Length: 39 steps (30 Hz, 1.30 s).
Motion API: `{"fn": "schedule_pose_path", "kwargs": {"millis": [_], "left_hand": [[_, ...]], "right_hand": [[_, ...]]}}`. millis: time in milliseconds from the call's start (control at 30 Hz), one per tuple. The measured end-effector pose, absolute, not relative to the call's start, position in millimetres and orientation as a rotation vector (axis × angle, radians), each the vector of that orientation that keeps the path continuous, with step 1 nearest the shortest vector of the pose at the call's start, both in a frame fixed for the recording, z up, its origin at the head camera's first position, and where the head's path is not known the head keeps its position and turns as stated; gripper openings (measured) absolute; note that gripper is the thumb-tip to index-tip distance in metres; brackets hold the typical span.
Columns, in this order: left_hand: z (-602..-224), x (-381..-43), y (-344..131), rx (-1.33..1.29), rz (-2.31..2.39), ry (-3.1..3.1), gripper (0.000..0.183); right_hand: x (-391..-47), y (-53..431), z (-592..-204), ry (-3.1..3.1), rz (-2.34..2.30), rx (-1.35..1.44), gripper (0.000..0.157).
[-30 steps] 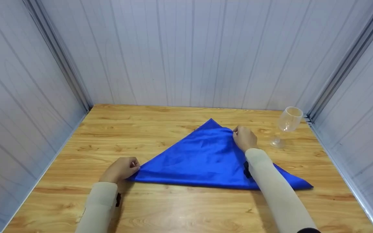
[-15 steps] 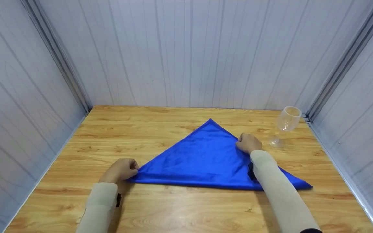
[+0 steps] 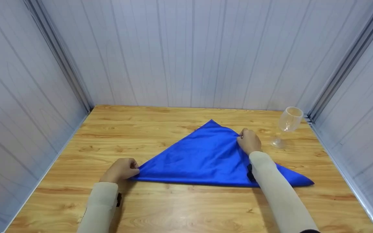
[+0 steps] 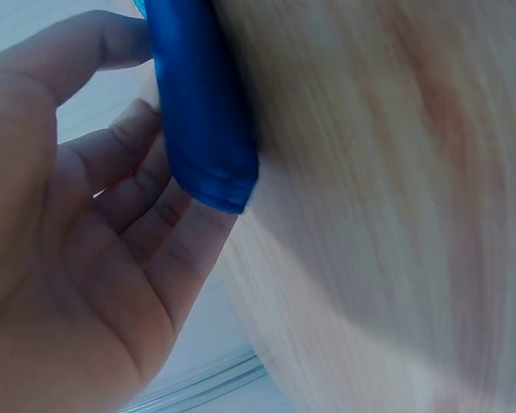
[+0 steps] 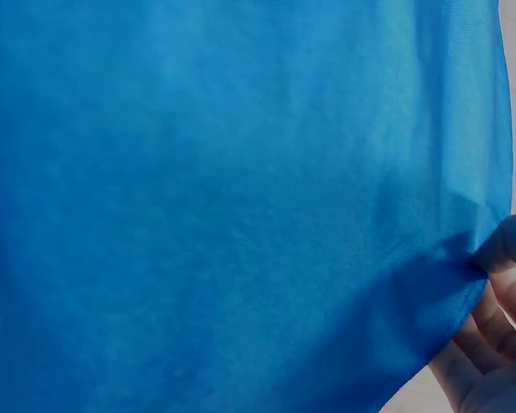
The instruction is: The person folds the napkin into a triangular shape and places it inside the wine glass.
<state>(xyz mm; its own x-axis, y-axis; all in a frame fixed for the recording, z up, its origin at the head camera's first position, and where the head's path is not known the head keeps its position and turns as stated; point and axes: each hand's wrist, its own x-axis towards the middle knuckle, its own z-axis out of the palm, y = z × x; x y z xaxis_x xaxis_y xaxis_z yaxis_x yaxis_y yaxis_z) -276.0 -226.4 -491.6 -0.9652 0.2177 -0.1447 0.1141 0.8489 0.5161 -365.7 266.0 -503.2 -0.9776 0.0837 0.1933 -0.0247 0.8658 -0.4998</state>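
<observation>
A shiny blue cloth lies folded into a triangle on the wooden table, its peak pointing to the back wall. My left hand pinches the cloth's left corner between thumb and fingers; the left wrist view shows the hemmed corner of the blue cloth against the fingers. On the slanting right edge, my right hand pinches the cloth and lifts it slightly, with creases running from the grip. In the right wrist view, thumb and finger of the right hand nip that edge. My right forearm covers part of the cloth's right side.
A clear stemmed wine glass stands upright at the back right of the table, to the right of my right hand. Pale panel walls enclose the table at the back and both sides.
My right hand has shifted slightly down and right along the slanting edge. The edge lay flatter half a second ago and is now raised and creased. My left hand stays at its corner.
</observation>
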Motion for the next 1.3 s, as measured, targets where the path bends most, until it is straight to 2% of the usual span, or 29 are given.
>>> {"fn": "schedule_pose_path", "kwargs": {"millis": [367,833,967,1300], "left_hand": [[-489,-275,-229,0.252,0.821,2.804,0.005],[-489,-274,-231,0.269,0.77,2.813,0.007],[-489,-273,-231,0.284,0.783,2.813,0.003],[-489,-271,-230,0.276,0.789,2.813,0.006]], "right_hand": [[-365,274,-507,-2.949,0.7,-0.08,0.022],[-365,277,-513,-2.862,0.644,-0.042,0.01],[-368,279,-515,-2.878,0.639,-0.016,0.013],[-367,283,-511,-2.919,0.732,-0.022,0.018]]}}
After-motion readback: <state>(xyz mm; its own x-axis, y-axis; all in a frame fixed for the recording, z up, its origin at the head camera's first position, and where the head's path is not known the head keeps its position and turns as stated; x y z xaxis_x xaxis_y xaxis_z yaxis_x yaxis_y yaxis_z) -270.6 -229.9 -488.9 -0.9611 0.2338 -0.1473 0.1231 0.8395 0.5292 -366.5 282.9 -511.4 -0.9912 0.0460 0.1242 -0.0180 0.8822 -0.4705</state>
